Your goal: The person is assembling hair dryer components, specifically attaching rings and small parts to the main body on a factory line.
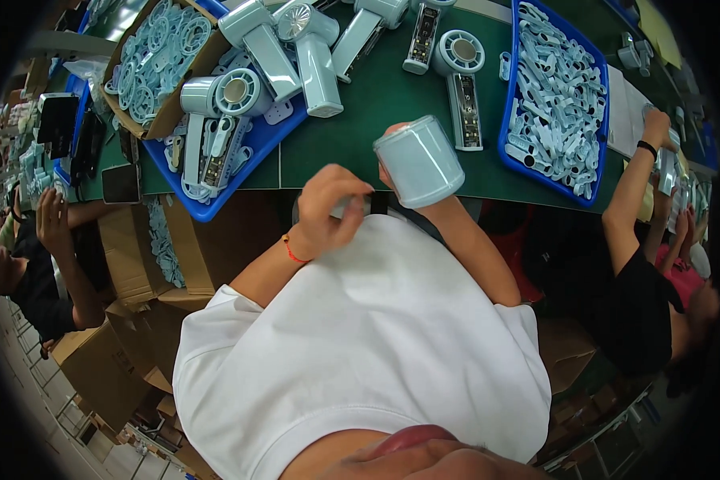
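Observation:
My right hand [388,160] holds a glossy light-blue handheld fan housing [421,162] above the table's near edge. The housing hides most of that hand's fingers. Beside it on the left is my left hand [332,206], with a red string bracelet at the wrist. Its fingers are bent but apart, and I see nothing held in them. Just beyond the housing, a handheld fan [462,88] lies with its handle open, showing the circuit board inside. Another open-handled fan [421,38] lies farther back, left of it.
Several closed fans [316,60] lie at the back left, partly over a blue tray [252,164]. A cardboard box [170,118] of ring-shaped parts rests there. On the right stands a blue bin [506,132] full of small parts. Other people work at both sides.

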A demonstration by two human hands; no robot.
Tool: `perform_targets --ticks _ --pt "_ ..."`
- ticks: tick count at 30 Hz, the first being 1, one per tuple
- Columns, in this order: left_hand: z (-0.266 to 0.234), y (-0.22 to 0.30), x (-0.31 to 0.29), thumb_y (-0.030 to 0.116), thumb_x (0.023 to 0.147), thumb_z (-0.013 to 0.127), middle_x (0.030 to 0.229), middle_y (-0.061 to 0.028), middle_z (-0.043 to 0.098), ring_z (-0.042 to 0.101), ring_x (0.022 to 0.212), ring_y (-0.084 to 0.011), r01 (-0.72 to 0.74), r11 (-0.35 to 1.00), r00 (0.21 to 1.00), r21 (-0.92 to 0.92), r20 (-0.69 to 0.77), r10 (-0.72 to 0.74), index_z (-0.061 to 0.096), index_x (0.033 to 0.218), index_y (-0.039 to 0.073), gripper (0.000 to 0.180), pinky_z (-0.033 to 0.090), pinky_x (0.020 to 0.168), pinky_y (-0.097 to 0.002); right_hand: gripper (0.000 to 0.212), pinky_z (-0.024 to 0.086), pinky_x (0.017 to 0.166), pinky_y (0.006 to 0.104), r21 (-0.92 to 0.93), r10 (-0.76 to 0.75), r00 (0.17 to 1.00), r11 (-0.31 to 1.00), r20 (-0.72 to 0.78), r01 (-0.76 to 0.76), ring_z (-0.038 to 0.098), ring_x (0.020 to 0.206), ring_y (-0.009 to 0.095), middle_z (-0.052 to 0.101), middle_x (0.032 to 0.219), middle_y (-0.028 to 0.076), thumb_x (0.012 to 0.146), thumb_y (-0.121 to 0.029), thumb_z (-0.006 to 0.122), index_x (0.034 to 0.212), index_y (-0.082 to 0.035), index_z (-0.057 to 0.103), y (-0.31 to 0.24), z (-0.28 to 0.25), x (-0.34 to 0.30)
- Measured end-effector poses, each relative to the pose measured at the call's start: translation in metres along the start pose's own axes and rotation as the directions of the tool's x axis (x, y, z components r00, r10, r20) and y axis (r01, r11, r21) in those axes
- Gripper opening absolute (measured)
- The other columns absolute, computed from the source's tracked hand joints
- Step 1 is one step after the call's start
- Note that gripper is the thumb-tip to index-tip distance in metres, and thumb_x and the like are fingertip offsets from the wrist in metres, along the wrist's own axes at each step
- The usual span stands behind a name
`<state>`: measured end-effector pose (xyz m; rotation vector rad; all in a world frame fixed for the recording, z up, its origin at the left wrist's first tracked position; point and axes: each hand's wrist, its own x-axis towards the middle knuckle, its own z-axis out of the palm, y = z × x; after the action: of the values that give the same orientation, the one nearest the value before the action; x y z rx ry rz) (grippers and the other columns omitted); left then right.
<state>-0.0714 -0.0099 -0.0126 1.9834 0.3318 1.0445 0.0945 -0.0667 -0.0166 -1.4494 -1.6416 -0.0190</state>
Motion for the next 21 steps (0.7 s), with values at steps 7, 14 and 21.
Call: perform_targets --ticks 7,14,21 --pt "0.027 0.036 0.003 -0.005 0.057 0.057 0.064 -0.0017 0.051 0.051 0.056 -0.0186 -0.422 0.907 0.896 -0.011 0.145 0.419 0.061 0.083 0.003 0.028 0.044 0.053 -0.0279 0.047 0.048 0.076 0.0364 0.240 0.053 0.996 0.968 0.072 -0.069 0.057 0.087 0.031 0.055 0.099 0.014 0.066 0.002 0.070 0.106 -0.002 0.046 0.008 0.000 0.004" --pt "-0.006 0.036 0.043 0.023 0.062 0.075 0.108 -0.0045 0.054 0.048 0.111 -0.0244 -0.172 0.657 0.956 0.734 0.285 -0.068 0.059 0.109 0.010 0.052 0.033 0.092 -0.0500 0.056 0.043 0.084 0.0378 -0.176 0.002 0.950 0.983 0.311 0.056 0.056 0.096 0.026 0.057 0.104 0.009 0.061 -0.013 0.073 0.111 -0.003 0.052 -0.006 -0.014 0.016" --pt "-0.002 0.009 0.029 0.022 0.059 0.078 0.109 -0.0022 0.055 0.048 0.103 -0.0244 -0.173 0.558 0.945 0.811 0.296 -0.137 0.057 0.112 0.010 0.058 0.036 0.085 -0.0443 0.059 0.042 0.086 0.0382 -0.179 0.046 0.977 0.984 0.210 -0.008 0.052 0.102 0.027 0.056 0.112 0.009 0.066 -0.023 0.075 0.117 -0.005 0.054 0.004 -0.013 -0.017"
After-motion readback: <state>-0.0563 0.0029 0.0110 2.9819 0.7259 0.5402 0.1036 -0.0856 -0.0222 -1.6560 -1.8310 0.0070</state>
